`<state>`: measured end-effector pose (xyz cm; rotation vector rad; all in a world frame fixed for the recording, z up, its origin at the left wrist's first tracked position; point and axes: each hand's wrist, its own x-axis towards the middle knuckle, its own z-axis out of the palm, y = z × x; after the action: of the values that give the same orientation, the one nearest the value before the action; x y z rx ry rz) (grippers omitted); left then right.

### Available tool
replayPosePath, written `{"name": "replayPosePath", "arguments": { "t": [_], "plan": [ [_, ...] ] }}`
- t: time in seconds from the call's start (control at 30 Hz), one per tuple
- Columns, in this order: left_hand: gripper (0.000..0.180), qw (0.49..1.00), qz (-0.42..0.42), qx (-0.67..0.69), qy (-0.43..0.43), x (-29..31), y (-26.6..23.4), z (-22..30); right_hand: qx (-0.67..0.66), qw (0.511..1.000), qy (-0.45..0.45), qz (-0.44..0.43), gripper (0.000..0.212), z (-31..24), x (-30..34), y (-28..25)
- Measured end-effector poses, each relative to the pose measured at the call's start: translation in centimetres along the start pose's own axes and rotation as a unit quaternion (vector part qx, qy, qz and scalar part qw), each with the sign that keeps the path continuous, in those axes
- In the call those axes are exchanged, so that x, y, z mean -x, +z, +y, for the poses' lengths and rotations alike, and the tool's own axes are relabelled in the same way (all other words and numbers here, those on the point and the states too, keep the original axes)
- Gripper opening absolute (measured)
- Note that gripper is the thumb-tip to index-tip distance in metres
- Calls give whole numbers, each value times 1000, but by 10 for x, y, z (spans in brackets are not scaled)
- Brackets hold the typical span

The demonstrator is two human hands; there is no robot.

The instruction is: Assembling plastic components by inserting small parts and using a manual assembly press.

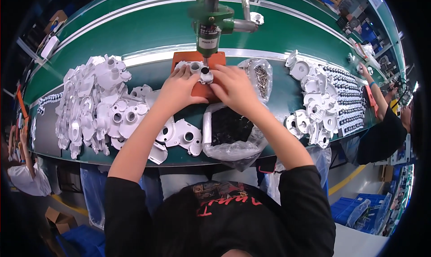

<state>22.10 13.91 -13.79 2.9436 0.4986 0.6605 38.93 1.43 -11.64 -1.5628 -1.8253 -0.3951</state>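
Both of my hands meet at an orange fixture on the green bench. A white plastic housing with round openings sits there, one opening dark inside. My left hand grips its left side, fingers bent over the top and thumb toward the near edge. On the opposite side, my right hand holds it, fingertips near the dark opening. Straight above, a green power screwdriver hangs with its bit pointing down close to the housing. Whether the bit touches a screw cannot be made out.
White housings are heaped on the left, more white parts on the right beside rows of black-and-silver parts. A bag of screws and a bag of black parts lie near my right forearm. A co-worker's arm reaches in at far right.
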Motion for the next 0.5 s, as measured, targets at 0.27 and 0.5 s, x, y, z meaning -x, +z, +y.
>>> {"name": "replayPosePath", "arguments": {
  "t": [0.27, 0.5],
  "plan": [
    [73, 999, -39, -3, -6, 0, -5, 0, 113, 980, 166, -4, 16, 62, 73, -55],
    [73, 1000, -9, -3, -3, 1, -1, 1, 126, 981, 145, 25, 13, 70, 82, -41]
  ]
}}
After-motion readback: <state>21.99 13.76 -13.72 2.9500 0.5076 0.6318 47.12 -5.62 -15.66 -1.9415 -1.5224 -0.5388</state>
